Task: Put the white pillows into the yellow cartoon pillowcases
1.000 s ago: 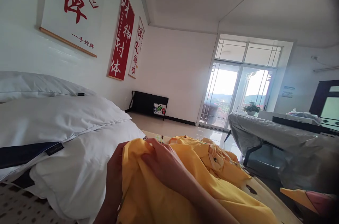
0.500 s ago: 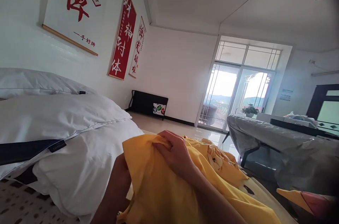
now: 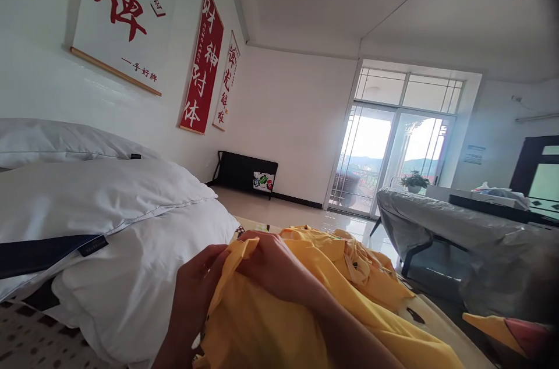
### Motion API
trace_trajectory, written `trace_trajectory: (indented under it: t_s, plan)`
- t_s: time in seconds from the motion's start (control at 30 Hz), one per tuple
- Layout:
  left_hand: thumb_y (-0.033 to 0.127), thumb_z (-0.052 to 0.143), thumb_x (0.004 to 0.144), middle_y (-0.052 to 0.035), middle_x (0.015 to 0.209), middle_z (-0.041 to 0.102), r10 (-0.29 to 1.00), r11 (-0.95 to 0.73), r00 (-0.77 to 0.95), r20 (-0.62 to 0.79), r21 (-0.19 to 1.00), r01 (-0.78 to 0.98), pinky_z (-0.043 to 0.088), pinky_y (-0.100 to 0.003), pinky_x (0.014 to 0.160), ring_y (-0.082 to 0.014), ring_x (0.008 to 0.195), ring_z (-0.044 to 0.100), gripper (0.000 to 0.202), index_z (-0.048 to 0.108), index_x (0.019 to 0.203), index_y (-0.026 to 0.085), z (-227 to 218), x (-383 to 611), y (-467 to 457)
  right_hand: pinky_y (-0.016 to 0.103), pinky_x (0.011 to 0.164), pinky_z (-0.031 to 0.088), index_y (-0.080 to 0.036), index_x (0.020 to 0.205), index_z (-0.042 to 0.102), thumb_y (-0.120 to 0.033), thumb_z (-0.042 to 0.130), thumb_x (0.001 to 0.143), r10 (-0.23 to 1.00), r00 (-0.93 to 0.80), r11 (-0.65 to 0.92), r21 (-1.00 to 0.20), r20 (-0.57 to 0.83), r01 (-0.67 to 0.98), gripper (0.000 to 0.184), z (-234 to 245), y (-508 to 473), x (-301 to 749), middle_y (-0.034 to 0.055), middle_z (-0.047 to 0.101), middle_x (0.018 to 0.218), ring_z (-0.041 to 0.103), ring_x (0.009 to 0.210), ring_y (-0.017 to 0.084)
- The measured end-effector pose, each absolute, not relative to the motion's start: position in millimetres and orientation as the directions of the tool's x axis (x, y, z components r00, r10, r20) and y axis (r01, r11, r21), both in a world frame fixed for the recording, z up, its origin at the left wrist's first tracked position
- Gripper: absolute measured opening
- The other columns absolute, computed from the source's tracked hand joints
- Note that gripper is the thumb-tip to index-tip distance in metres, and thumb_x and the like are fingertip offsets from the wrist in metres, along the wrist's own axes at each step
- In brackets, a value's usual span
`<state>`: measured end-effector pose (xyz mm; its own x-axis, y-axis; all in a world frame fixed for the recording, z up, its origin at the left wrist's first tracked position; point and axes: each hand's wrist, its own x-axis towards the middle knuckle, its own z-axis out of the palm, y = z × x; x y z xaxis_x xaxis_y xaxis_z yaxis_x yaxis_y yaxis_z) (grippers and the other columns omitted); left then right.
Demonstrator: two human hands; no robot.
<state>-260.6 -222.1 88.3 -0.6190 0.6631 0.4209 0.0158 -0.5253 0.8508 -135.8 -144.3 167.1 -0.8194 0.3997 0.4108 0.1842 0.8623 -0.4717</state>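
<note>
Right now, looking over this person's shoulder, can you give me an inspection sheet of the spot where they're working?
Surface: spotted sheet, mostly covered.
Job's things: yellow cloth, bunched up and lying across the sheet.
Clutter: white pillows stacked to the left of the hands.
Hands: left hand and right hand both grip the cloth's top edge, close together.
Cables: nothing seen.
Surroundings: wall scrolls with red lettering, black rack, glass doors, potted plant, grey covered table.

Bare left hand, bare right hand
</note>
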Motion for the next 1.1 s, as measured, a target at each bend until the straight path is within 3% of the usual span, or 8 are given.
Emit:
trace_trajectory:
  t_s: [0.17,0.27,0.4,0.6,0.73,0.87,0.97,1.1]
  plan:
    - [0.063,0.059,0.072,0.0014,0.065,0.06,0.658,-0.661,-0.57,0.493,0.74,-0.123,0.043,-0.025,0.059,-0.0147,0.059,0.051,0.053,0.055,0.109,0.025,83,-258,-221,0.021,0.053,0.029,-0.019,0.063,0.045,-0.033,0.059,0.078,0.509,-0.676,0.815,-0.551,0.533,0.18,0.025,167,-149,-143,-0.0064,0.041,0.056,0.034,0.057,0.008]
    - [0.045,0.074,0.062,-0.0009,0.077,0.063,0.676,-0.595,-0.443,0.589,0.791,0.144,0.043,-0.026,0.068,-0.0178,0.073,0.055,0.047,0.058,0.1,0.024,76,-244,-214,0.022,0.051,0.025,-0.018,0.057,0.04,-0.037,0.059,0.077,0.525,-0.566,0.835,-0.512,0.636,0.2,0.033,181,-137,-133,-0.0066,0.033,0.054,0.029,0.056,0.008]
    - [0.033,0.059,0.077,-0.0052,0.082,0.064,0.711,-0.436,-0.409,0.572,0.815,0.382,0.044,-0.029,0.069,-0.0215,0.078,0.057,0.015,0.062,0.083,0.019,59,-219,-191,0.022,0.055,0.031,-0.018,0.059,0.055,-0.033,0.064,0.074,0.421,-0.656,0.886,-0.439,0.627,0.149,0.024,198,-129,-117,-0.0054,0.044,0.058,0.038,0.058,0.009]
    - [0.041,0.055,0.082,-0.0032,0.079,0.062,0.702,-0.516,-0.507,0.501,0.848,0.123,0.046,-0.028,0.068,-0.0211,0.079,0.057,0.024,0.059,0.086,0.018,49,-222,-165,0.024,0.065,0.04,-0.021,0.076,0.065,-0.026,0.053,0.082,0.454,-0.643,0.871,-0.46,0.617,0.173,0.014,196,-136,-96,-0.0012,0.063,0.076,0.054,0.072,0.013]
    - [0.039,0.059,0.08,-0.0007,0.075,0.061,0.735,-0.509,-0.47,0.488,0.856,0.093,0.045,-0.025,0.063,-0.0184,0.075,0.056,0.022,0.059,0.088,0.018,54,-210,-169,0.024,0.062,0.041,-0.02,0.079,0.062,-0.025,0.051,0.079,0.575,-0.469,0.805,-0.566,0.67,0.178,0.012,180,-146,-90,-0.0006,0.064,0.074,0.054,0.069,0.014]
    - [0.042,0.061,0.078,-0.003,0.072,0.063,0.804,-0.443,-0.409,0.433,0.893,0.076,0.047,-0.027,0.061,-0.0198,0.072,0.057,0.026,0.06,0.08,0.017,58,-184,-181,0.023,0.059,0.04,-0.02,0.082,0.059,-0.022,0.044,0.08,0.588,-0.342,0.8,-0.589,0.733,0.114,0.016,162,-153,-93,-0.0016,0.06,0.071,0.051,0.063,0.012]
    - [0.044,0.064,0.074,-0.0041,0.076,0.064,0.838,-0.444,-0.39,0.381,0.892,-0.084,0.05,-0.031,0.065,-0.0225,0.075,0.059,0.032,0.06,0.089,0.016,67,-179,-190,0.022,0.063,0.039,-0.021,0.09,0.06,-0.016,0.038,0.08,0.481,-0.297,0.876,-0.439,0.825,0.2,0.025,152,-148,-90,-0.0009,0.062,0.076,0.052,0.067,0.012]
    - [0.045,0.071,0.068,-0.0052,0.083,0.065,0.851,-0.424,-0.355,0.388,0.905,-0.027,0.05,-0.033,0.07,-0.0239,0.08,0.061,0.041,0.061,0.095,0.015,97,-193,-202,0.025,0.065,0.035,-0.021,0.097,0.06,-0.013,0.036,0.077,0.23,-0.507,0.914,-0.005,0.831,0.406,0.032,157,-113,-81,0.0028,0.061,0.078,0.053,0.069,0.014]
